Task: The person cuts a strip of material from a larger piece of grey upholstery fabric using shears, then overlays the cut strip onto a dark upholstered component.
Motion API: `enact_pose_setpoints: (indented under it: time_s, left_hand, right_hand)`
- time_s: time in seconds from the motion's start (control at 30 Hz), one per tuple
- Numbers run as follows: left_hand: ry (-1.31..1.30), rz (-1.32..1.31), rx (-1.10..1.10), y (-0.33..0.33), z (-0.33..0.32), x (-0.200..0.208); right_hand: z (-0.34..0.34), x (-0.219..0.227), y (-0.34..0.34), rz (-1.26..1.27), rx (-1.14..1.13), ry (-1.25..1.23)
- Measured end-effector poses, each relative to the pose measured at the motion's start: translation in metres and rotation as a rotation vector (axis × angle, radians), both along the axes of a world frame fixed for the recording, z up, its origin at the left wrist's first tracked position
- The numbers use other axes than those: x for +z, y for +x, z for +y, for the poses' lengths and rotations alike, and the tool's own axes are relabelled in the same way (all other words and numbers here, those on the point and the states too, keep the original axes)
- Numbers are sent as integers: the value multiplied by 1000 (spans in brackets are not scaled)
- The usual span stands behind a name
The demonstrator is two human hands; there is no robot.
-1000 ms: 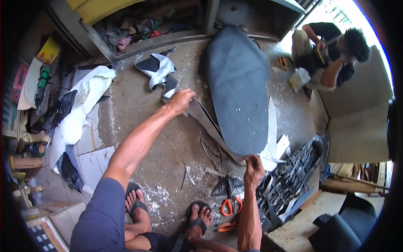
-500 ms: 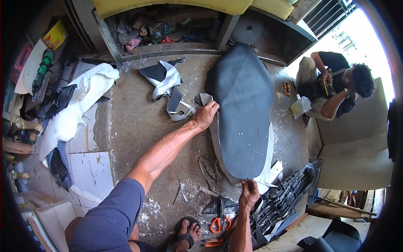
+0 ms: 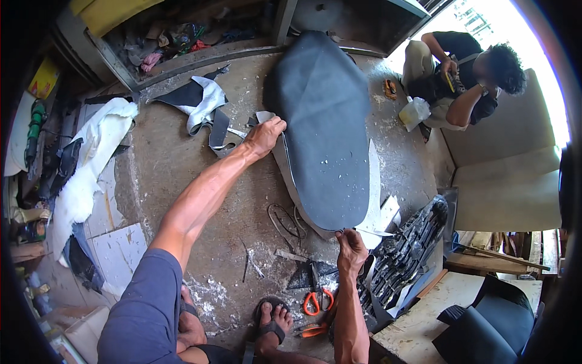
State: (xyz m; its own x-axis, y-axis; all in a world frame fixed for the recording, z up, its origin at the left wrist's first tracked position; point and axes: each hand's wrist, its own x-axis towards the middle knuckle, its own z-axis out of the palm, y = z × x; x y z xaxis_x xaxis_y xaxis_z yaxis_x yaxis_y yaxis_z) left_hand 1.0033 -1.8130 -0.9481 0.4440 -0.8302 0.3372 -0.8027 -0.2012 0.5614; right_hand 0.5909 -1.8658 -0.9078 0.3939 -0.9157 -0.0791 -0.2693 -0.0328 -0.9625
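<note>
A long motorcycle seat (image 3: 324, 139) in black vinyl lies on the floor in front of me, its broad end far and its rounded narrow end toward me. A pale strip of material shows along its left edge. My left hand (image 3: 265, 134) is closed on the cover's edge at the seat's left side, with the arm stretched out. At the near tip, my right hand (image 3: 351, 247) pinches the edge of the cover between thumb and fingers. Just below lie orange-handled scissors (image 3: 317, 298) and an orange-handled tool (image 3: 313, 330), near my sandalled foot.
Black and grey offcuts (image 3: 203, 106) lie left of the seat, white padding (image 3: 91, 176) farther left. At right are a torn black piece (image 3: 412, 249) and rolled black sheet (image 3: 485, 321). A seated co-worker (image 3: 461, 79) is at the far right beside a plastic bag (image 3: 414, 113).
The view has shifted, so the seat and floor items appear higher and further left. Both hands keep their hold at the same places on the seat's edge.
</note>
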Motion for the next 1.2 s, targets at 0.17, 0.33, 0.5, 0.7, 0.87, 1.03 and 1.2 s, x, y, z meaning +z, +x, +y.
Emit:
enact_pose_setpoints:
  time_s: [0.17,0.33,0.5,0.7,0.87,1.03,1.2]
  left_hand:
    - [27,-80,-54,14,13,0]
    - [93,-127,-111,25,26,4]
    - [143,-129,-93,23,31,7]
    - [170,-136,-71,18,25,13]
    - [366,-172,-178,35,38,23]
    - [539,-164,-232,28,49,61]
    - [665,-252,-245,43,69,48]
  right_hand:
    - [4,4,3,35,-4,17]
    - [5,1,1,62,21,0]
    - [5,2,3,23,-2,44]
    - [4,3,-1,65,16,28]
    - [2,2,-16,189,119,-78]
    - [2,11,-25,307,133,-152]
    - [7,14,-13,322,169,-140]
